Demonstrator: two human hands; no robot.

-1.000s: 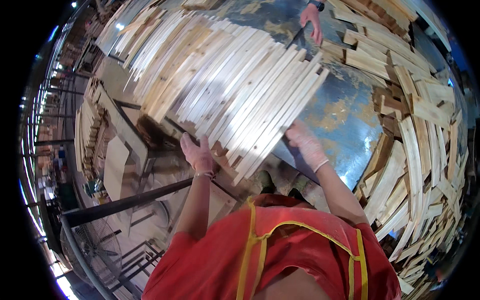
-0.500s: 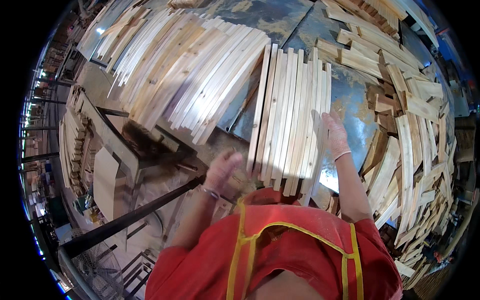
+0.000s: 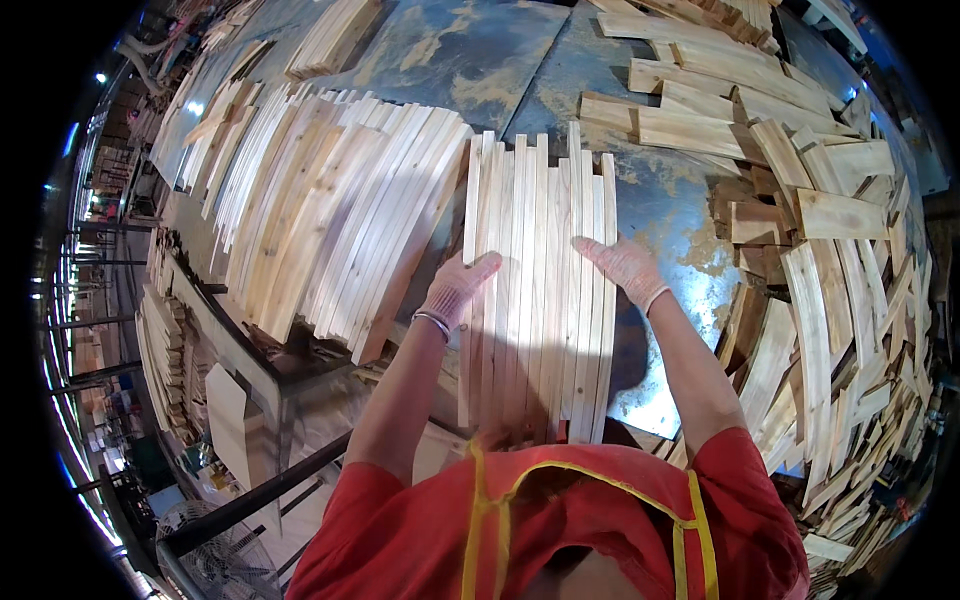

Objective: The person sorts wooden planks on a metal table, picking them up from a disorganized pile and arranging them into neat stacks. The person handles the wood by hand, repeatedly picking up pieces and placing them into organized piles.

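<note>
In front of me a bundle of pale wooden strips (image 3: 540,300) lies side by side on the metal tabletop, its far ends uneven. My left hand (image 3: 462,283), in a whitish knit glove, grips the bundle's left side with the thumb over the top. The right side is clasped by my right hand (image 3: 625,268), also gloved, thumb over the edge strips. The fingers of both hands are mostly hidden down the sides. Left of the bundle lies a wide row of similar wooden strips (image 3: 360,190).
Many loose boards (image 3: 820,290) are heaped along the right. A sawdust-dusted metal tabletop (image 3: 450,50) stretches away at the far side. Another small stack of strips (image 3: 333,40) lies there. A dark metal rail (image 3: 250,495) and a fan (image 3: 205,540) stand at lower left.
My left hand has come up from beside the near end and now grips the bundle's left side. My right hand has gone from lying along the right edge to clasping it.
</note>
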